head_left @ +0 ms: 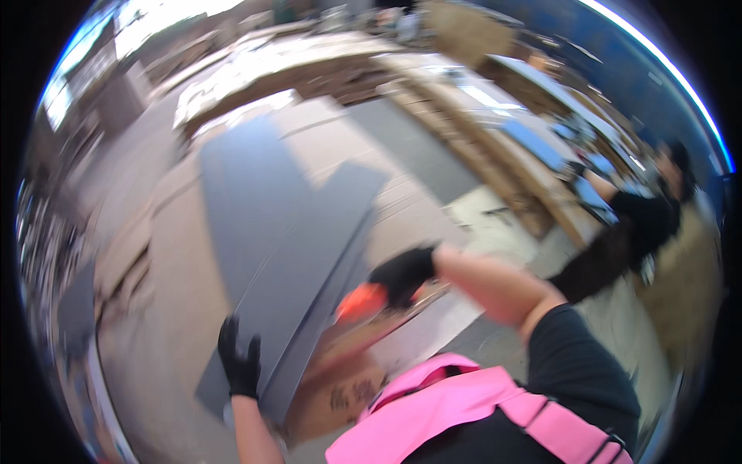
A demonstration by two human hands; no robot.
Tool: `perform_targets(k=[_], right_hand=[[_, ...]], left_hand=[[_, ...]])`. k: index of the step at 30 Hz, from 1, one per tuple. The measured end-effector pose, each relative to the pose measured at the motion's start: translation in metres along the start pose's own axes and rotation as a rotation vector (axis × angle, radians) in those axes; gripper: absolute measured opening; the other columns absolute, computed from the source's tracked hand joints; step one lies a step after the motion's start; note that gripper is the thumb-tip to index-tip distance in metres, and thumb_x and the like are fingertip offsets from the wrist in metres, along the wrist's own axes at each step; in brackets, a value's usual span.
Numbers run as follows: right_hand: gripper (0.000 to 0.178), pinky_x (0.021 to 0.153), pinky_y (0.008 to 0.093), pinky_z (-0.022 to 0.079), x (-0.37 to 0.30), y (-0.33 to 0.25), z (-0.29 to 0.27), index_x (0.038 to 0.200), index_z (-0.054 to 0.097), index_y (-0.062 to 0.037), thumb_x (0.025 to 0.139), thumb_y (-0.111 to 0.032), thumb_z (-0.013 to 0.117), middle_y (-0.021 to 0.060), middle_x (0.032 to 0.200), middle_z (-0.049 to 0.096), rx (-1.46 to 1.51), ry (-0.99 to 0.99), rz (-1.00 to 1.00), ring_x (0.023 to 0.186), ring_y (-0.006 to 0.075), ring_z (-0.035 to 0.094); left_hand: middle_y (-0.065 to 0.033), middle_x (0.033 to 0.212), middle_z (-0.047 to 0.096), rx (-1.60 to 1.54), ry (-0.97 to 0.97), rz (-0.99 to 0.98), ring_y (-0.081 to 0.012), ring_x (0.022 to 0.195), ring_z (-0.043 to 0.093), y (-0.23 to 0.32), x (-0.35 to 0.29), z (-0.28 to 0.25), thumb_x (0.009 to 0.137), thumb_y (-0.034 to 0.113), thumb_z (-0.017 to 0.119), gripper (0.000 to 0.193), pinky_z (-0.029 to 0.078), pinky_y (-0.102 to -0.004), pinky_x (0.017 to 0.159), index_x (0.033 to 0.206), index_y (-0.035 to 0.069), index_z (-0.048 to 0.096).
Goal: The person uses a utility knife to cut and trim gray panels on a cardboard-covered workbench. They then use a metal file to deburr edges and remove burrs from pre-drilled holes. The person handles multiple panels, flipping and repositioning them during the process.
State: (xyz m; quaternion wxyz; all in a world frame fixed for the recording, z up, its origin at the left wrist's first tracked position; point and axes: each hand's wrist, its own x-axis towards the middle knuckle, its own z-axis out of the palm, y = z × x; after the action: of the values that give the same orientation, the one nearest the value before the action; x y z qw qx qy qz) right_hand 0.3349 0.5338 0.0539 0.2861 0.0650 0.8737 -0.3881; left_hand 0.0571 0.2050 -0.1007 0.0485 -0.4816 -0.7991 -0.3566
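Observation:
My left hand (240, 362), in a black glove, rests with fingers spread on the near end of a long grey panel (309, 267). Beneath it, another grey panel (243, 178) lies at an angle and reaches farther away. My right hand (405, 276), also black-gloved, is closed around a bright orange-red object (361, 301) beside the panel's right edge. Motion blur hides the object's kind. Whether it touches the panel, I cannot tell.
Brown cardboard (182, 255) lies under the panels, and a printed carton (340, 390) sits close to my body. Stacked boards (479, 147) stand to the right. Beyond them a co-worker in dark clothes (649, 216) reaches toward blue pieces (533, 143).

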Motion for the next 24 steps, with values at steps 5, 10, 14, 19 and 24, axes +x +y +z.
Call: perform_targets(k=[5,10,14,19,24], right_hand=[[0.028,0.051,0.0339,0.051,-0.051,0.03,0.071,0.098,0.062,0.0027,0.07,-0.001,0.067,0.014,0.066,0.065,0.855,-0.034,-0.133,0.055,0.0209,0.064],[0.019,0.051,0.0339,0.052,-0.153,0.11,0.114,0.091,0.059,0.0009,0.075,-0.005,0.064,0.0136,0.068,0.065,1.102,0.384,-0.027,0.056,0.0216,0.065],[0.022,0.052,0.0342,0.053,-0.186,0.159,0.146,0.096,0.058,0.0004,0.077,-0.006,0.065,0.0135,0.071,0.066,1.24,0.518,0.008,0.056,0.0218,0.064],[0.031,0.053,0.0338,0.053,-0.153,0.168,0.14,0.105,0.056,0.0009,0.076,-0.005,0.067,0.0136,0.073,0.065,1.216,0.315,-0.135,0.058,0.0215,0.064],[0.016,0.051,0.0318,0.048,-0.122,0.147,0.105,0.081,0.057,-0.0001,0.068,-0.004,0.064,0.0095,0.064,0.061,0.968,0.405,-0.247,0.054,0.0174,0.06]], left_hand=[[-0.0127,0.146,0.045,0.499,-0.163,-0.109,-0.0289,0.137,0.036,0.01,0.081,0.097,0.091,0.033,0.06,0.059,0.025,-0.0435,0.115,0.142,0.008,0.045],[-0.0216,0.143,0.045,0.467,-0.347,-0.159,-0.0359,0.14,0.031,0.051,0.088,0.085,0.092,0.054,0.052,0.075,0.029,-0.0428,0.113,0.142,-0.001,0.042],[-0.0231,0.134,0.052,0.35,-0.262,-0.297,-0.0411,0.124,0.046,0.096,0.059,0.086,0.091,0.055,0.049,0.069,0.039,-0.0479,0.101,0.136,0.003,0.05],[-0.0269,0.126,0.056,0.472,-0.118,-0.137,-0.0424,0.116,0.053,0.104,0.055,0.1,0.081,0.068,0.055,0.084,0.043,-0.048,0.099,0.134,0.003,0.053],[-0.028,0.129,0.054,0.545,-0.352,-0.208,-0.0429,0.119,0.051,0.116,0.065,0.094,0.078,0.071,0.058,0.09,0.041,-0.0479,0.101,0.136,0.002,0.05]])
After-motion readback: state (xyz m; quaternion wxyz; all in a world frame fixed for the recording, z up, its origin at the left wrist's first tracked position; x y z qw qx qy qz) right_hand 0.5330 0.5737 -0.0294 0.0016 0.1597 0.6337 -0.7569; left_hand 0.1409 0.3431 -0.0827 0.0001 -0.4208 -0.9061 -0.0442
